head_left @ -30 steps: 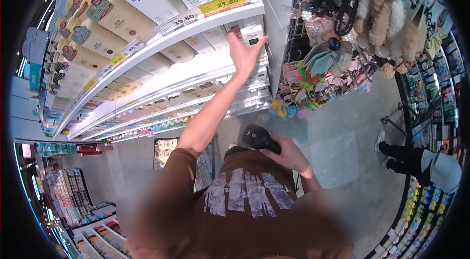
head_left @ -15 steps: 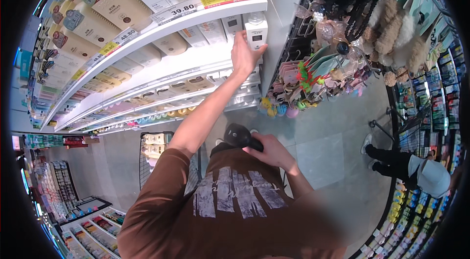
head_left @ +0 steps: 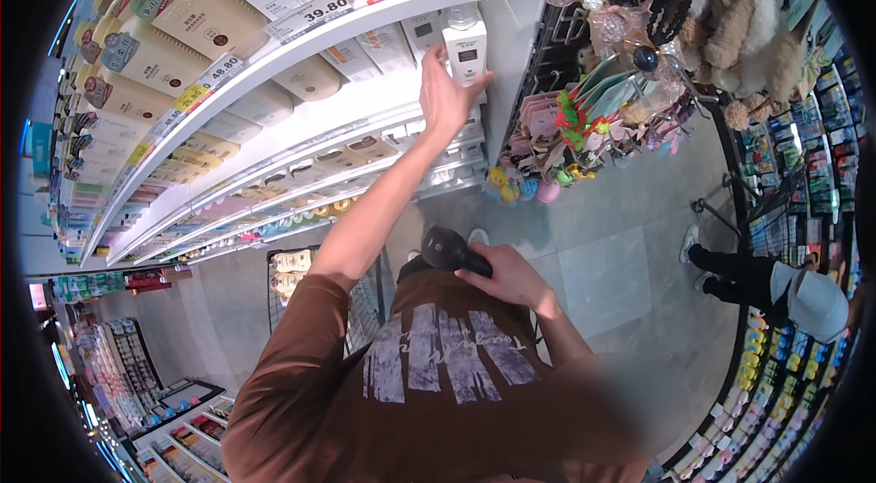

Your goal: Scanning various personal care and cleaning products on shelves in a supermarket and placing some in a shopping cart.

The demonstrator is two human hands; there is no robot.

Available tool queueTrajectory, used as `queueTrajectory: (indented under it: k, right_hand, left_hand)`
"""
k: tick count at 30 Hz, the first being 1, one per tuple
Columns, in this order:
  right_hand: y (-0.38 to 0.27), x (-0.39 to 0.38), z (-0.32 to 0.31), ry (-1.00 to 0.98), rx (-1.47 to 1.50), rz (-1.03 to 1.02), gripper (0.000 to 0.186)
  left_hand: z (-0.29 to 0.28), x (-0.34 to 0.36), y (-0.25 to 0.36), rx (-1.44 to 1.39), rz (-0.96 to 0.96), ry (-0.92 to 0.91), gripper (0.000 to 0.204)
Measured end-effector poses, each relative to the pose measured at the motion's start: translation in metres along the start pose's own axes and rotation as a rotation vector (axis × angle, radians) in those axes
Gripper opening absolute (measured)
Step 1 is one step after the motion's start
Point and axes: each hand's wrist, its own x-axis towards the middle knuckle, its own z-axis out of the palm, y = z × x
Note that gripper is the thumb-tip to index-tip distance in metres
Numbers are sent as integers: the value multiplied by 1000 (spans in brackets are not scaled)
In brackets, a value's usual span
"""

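Observation:
My left hand [head_left: 446, 89] grips a white boxy bottle [head_left: 464, 50] with a clear cap and dark label, at the right end of a shelf below the white shelf edge [head_left: 228, 54] with its price tags. Grey, white and cream bottles [head_left: 377, 47] stand to its left. Low in front of my body, my right hand [head_left: 503, 275] holds a black handheld scanner [head_left: 443, 249] by its handle.
Hanging hair accessories [head_left: 630, 72] fill the rack at right. A wire cart with cream bottles [head_left: 290, 269] stands at my lower left. At right, another person [head_left: 808, 305] in dark trousers stands by a cart [head_left: 766, 209] and curved shelving [head_left: 762, 373].
My left hand has closed on the white bottle and the bottle has come a little forward. The scanner in my right hand has shifted slightly left.

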Motion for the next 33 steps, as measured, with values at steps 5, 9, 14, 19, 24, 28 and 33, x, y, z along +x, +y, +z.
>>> queueTrajectory:
  k: [5,9,14,19,24,28,33]
  right_hand:
    - [1,14,15,-31,-19,26,42]
    - [-13,35,30,-154,-64,52,45]
    - [-32,73,73,-270,-123,-68,45]
    - [-74,116,125,-480,-252,-37,43]
    - [-118,145,201,-712,-311,-165,43]
    - [-136,152,262,-837,-333,-302,44]
    - [-158,144,320,-843,-308,-204,36]
  left_hand:
    - [-47,-60,-51,-364,168,208,64]
    - [-116,-158,-151,-198,-130,211,23]
    - [-192,-334,-302,-33,-525,289,16]
    - [-259,-474,-377,10,-954,458,23]
    - [-298,-542,-421,36,-1306,644,42]
    - [-313,-575,-456,-50,-1423,634,49]
    - [-324,-611,-496,61,-1522,563,56]
